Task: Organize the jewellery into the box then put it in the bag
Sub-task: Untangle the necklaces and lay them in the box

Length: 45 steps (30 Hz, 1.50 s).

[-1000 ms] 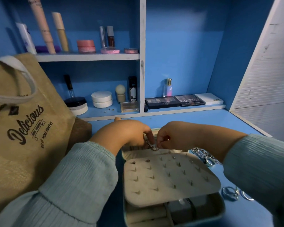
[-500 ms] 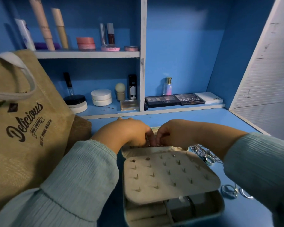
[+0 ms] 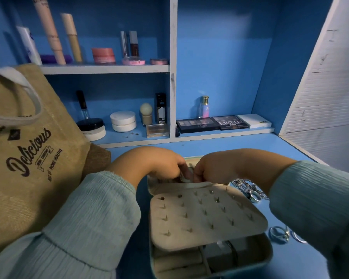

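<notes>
Jewellery box (image 3: 210,256) sits open at the desk's (image 3: 240,143) near edge w/ its peg panel (image 3: 206,216) raised, prob. so the lid section behind is reachable. Left hand (image 3: 155,164) & right hand (image 3: 216,168) meet there, fingers curled tight, apparently pinching sth small; can't tell what. Counts: 2 studs on the panel, 1 chain pile (image 3: 248,188) beside the box's right edge, approx. 2 rings (image 3: 280,234) nearer; 1 bag (image 3: 28,150) at the left edge.

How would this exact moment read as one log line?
both hands: fingertips together at rear of open beige jewellery box | silver rings, chain: on desk | jute bag: waiting
</notes>
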### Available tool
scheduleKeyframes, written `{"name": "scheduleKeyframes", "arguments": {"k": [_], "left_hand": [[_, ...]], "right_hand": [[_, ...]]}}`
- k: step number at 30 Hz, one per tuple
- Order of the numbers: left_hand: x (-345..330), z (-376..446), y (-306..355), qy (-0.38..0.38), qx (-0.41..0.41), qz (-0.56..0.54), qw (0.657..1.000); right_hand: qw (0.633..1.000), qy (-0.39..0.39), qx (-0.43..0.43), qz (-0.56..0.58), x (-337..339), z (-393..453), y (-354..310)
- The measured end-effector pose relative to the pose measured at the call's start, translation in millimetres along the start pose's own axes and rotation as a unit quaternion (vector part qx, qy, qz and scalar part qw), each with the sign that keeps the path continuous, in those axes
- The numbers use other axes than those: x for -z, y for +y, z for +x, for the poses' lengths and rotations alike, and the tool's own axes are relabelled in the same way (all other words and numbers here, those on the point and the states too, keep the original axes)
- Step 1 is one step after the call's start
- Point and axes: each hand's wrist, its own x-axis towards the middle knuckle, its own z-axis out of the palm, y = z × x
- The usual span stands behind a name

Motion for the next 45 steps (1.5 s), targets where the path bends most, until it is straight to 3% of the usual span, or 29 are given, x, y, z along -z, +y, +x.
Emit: {"name": "scheduleKeyframes", "arguments": {"k": [6,12,19,24,29,34,45], "left_hand": [[-1,0,0,-0.021,-0.002,0.019,1.0],[-1,1,1,-0.047,-0.009,0.02,0.999],[5,-6,-11,0.038,0.014,0.014,0.999],[2,-5,-7,0.012,0.018,0.028,0.999],[2,-3,-4,-0.007,0.014,0.036,0.999],[-1,-1,-2,-0.023,0.004,0.037,0.999],[-2,-2,-2,-0.008,0.014,0.031,0.999]], "right_hand": [[0.999,0.005,-0.015,0.038,4,-3,2],[0.979,0.043,-0.073,0.187,5,-2,8],[0.987,0.04,-0.063,0.14,2,0,5],[0.994,0.029,-0.029,0.106,1,-7,5],[0.987,0.047,-0.039,0.147,2,-6,4],[0.996,0.028,-0.03,0.079,-1,-6,0],[0.998,0.03,-0.015,0.06,1,-7,3]]}}
